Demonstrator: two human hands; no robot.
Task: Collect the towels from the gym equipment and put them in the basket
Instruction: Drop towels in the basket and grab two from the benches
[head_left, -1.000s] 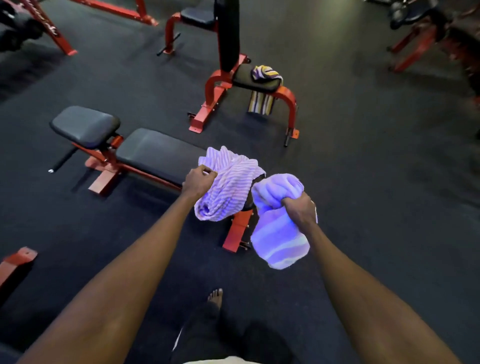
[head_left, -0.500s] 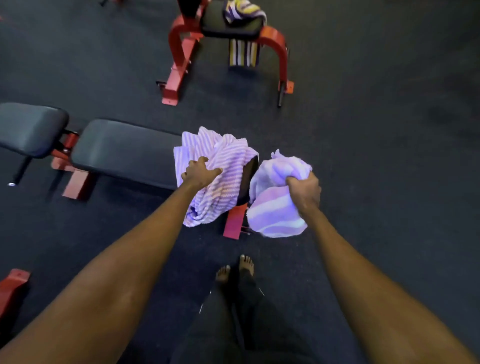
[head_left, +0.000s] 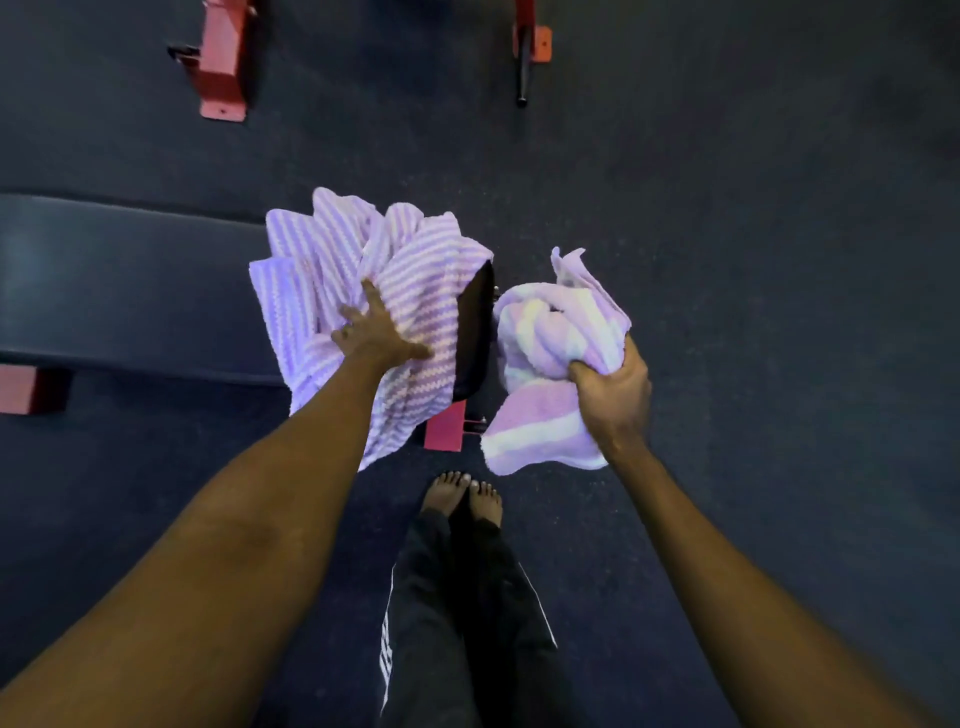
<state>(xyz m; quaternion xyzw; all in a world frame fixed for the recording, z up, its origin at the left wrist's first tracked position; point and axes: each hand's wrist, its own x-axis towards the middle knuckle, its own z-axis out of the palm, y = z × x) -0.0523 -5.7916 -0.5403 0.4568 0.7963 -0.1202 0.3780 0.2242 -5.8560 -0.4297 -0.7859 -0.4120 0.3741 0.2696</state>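
Observation:
A lilac towel with thin white stripes (head_left: 332, 270) lies draped over the near end of a black padded bench (head_left: 114, 286). My left hand (head_left: 376, 332) rests flat on it with the fingers spread, gripping nothing. To the right, clear of the bench, my right hand (head_left: 613, 389) is closed on a bunched towel with broad pink and white stripes (head_left: 545, 343), which hangs in the air. No basket is in view.
The bench's red foot (head_left: 444, 431) sits just ahead of my bare feet (head_left: 462, 493). Red feet of another machine (head_left: 223, 67) stand at the top, with one more at top right (head_left: 530, 47). Dark rubber floor lies all around.
My left hand lowered the thin-striped towel onto the bench end and spread its fingers. My view tilted down and closer. The right hand kept its bunched towel.

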